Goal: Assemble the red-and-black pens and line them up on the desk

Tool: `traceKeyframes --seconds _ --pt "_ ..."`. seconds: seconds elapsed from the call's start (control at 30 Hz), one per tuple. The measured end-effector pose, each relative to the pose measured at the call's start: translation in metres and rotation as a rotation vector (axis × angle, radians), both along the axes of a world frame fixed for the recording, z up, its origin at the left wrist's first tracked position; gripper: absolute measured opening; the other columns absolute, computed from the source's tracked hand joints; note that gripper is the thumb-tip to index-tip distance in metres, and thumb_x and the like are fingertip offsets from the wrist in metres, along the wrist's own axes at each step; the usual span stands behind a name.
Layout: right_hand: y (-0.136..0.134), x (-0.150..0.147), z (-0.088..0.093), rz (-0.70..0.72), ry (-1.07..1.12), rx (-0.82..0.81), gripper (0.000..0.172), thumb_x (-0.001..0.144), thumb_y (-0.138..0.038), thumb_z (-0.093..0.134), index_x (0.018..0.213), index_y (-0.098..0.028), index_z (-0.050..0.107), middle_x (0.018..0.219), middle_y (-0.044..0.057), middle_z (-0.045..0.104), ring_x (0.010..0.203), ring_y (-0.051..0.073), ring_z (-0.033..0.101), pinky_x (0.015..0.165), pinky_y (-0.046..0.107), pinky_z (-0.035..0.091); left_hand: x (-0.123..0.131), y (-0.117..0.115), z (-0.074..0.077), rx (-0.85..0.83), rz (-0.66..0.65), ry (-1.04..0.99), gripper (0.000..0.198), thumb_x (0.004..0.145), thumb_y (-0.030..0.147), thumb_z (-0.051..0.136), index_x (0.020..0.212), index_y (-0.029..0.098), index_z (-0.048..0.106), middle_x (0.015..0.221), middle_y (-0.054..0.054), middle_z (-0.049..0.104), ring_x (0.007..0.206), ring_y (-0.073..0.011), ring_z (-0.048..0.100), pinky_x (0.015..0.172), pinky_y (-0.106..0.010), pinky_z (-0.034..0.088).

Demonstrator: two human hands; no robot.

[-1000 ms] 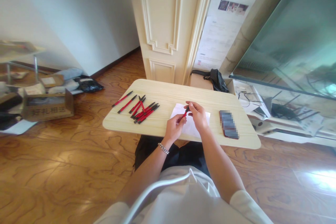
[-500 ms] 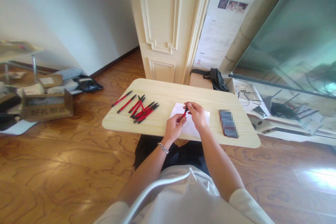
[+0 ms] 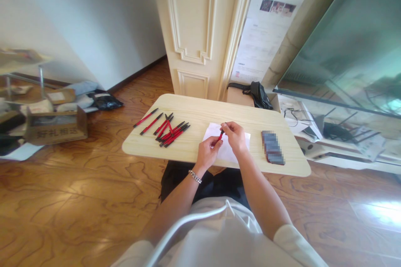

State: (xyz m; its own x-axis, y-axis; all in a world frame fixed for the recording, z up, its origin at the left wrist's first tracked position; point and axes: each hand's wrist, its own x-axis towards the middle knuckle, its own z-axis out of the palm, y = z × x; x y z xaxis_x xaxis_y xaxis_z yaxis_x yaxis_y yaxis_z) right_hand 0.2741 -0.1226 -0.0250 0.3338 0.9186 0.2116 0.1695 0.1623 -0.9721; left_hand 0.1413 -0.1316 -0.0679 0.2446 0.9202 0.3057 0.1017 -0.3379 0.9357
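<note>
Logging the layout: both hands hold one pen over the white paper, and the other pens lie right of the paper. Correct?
One fix: the head view shows the other pens left of the white paper, not right. The left hand and right hand do hold one pen over it.

The pen (image 3: 221, 134) in the left hand (image 3: 207, 152) looks like smooth plastic; under that hand lie dull paper (image 3: 227, 153) and a wood-look table (image 3: 200, 110).
</note>
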Motion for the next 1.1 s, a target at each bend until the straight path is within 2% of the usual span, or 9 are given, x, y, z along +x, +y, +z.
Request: traceKeyframes --seconds 0.1,0.33,0.53,0.67,0.77,0.9,1.0,1.1 --pt "0.002 0.0 -0.004 -0.068 -0.07 -0.002 0.036 0.078 -0.054 0.063 0.07 -0.018 0.062 0.066 0.001 0.063 0.06 0.014 0.052 0.058 0.026 0.039 0.0 -0.001 0.001 0.018 0.025 0.018 0.026 0.087 0.039 0.06 0.096 0.018 0.071 0.087 -0.004 0.073 0.076 -0.0159 0.065 0.073 -0.027 0.05" --pt "0.002 -0.001 -0.006 -0.142 -0.132 -0.01 0.038 0.078 -0.054 0.062 0.065 -0.019 0.054 0.057 -0.004 0.048 0.054 0.011 0.04 0.051 0.025 0.031 0.001 -0.002 0.002 0.014 0.036 0.038 0.023 0.086 0.038 0.061 0.092 0.018 0.071 0.087 -0.004 0.073 0.076 -0.0165 0.066 0.074 -0.028 0.051" --pt "0.001 -0.003 -0.005 -0.155 -0.134 -0.024 0.038 0.077 -0.053 0.064 0.063 -0.02 0.05 0.055 -0.005 0.045 0.052 0.01 0.037 0.049 0.024 0.029 -0.001 -0.002 0.002 0.013 0.027 0.065 0.026 0.086 0.04 0.06 0.093 0.017 0.071 0.086 -0.005 0.073 0.076 -0.0169 0.066 0.073 -0.027 0.051" --pt "0.004 -0.003 -0.007 -0.141 -0.12 -0.02 0.037 0.077 -0.054 0.063 0.066 -0.02 0.053 0.056 -0.004 0.049 0.052 0.011 0.04 0.049 0.024 0.03 -0.001 -0.001 0.003 0.014 0.018 0.074 0.027 0.087 0.041 0.06 0.093 0.018 0.071 0.086 -0.004 0.073 0.076 -0.0165 0.066 0.073 -0.027 0.05" --pt "0.004 -0.002 -0.009 -0.11 -0.067 -0.019 0.038 0.077 -0.056 0.063 0.071 -0.019 0.059 0.061 -0.002 0.057 0.055 0.012 0.047 0.052 0.025 0.036 -0.001 -0.001 0.004 0.01 0.014 0.06 0.029 0.087 0.042 0.059 0.095 0.018 0.071 0.088 -0.005 0.073 0.077 -0.0169 0.066 0.074 -0.027 0.05" --pt "-0.002 0.0 -0.01 0.036 0.017 -0.025 0.038 0.077 -0.054 0.063 0.091 -0.019 0.066 0.077 0.003 0.068 0.07 0.016 0.061 0.063 0.028 0.046 0.0 0.0 0.003 -0.025 -0.019 0.008 0.032 0.087 0.045 0.058 0.1 0.018 0.07 0.089 -0.005 0.074 0.078 -0.0172 0.066 0.072 -0.027 0.05" --pt "-0.009 0.002 -0.012 0.142 -0.036 -0.037 0.036 0.077 -0.048 0.065 0.1 -0.02 0.067 0.09 0.006 0.072 0.083 0.02 0.065 0.074 0.032 0.05 0.001 0.0 0.003 -0.049 -0.042 -0.038 0.034 0.086 0.046 0.059 0.099 0.017 0.071 0.088 -0.005 0.074 0.078 -0.0179 0.067 0.071 -0.027 0.051" --pt "-0.012 0.006 -0.012 0.077 -0.004 -0.023 0.044 0.077 -0.042 0.066 0.115 -0.021 0.061 0.084 0.004 0.072 0.082 0.02 0.067 0.075 0.033 0.05 0.002 -0.001 0.004 -0.077 -0.06 -0.097 0.036 0.084 0.047 0.062 0.102 0.017 0.071 0.096 -0.007 0.074 0.083 -0.0192 0.068 0.074 -0.028 0.053"
